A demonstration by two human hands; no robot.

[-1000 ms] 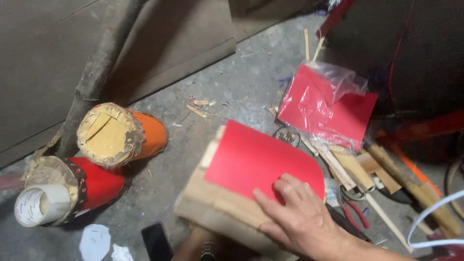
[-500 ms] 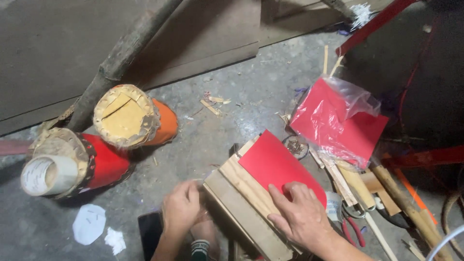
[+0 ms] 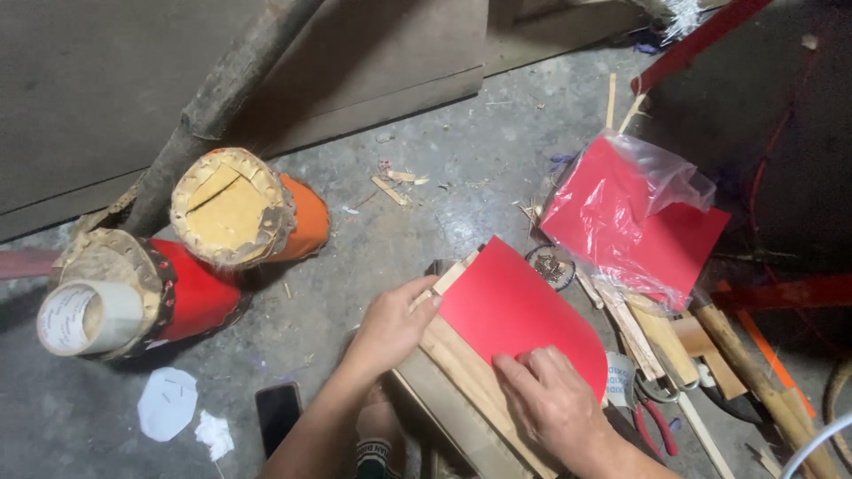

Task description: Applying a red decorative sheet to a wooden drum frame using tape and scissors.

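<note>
- Grey concrete floor (image 3: 461,191), littered with scraps.
- I see right hand (image 3: 555,404) flat on red sheet (image 3: 519,310), pressing, not gripping.
- Left hand (image 3: 390,324) pinches wooden strip (image 3: 448,279) at the sheet's left edge.
- Behind: bagged red paper (image 3: 635,217); orange drum (image 3: 253,208) far left.

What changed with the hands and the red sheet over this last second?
The left hand came into view and now grips the upper end of the flat wooden frame. The right hand stayed pressed on the red paper sheet lying on that frame. The orange paper-topped drum, red drum and bagged red paper stayed put.
</note>
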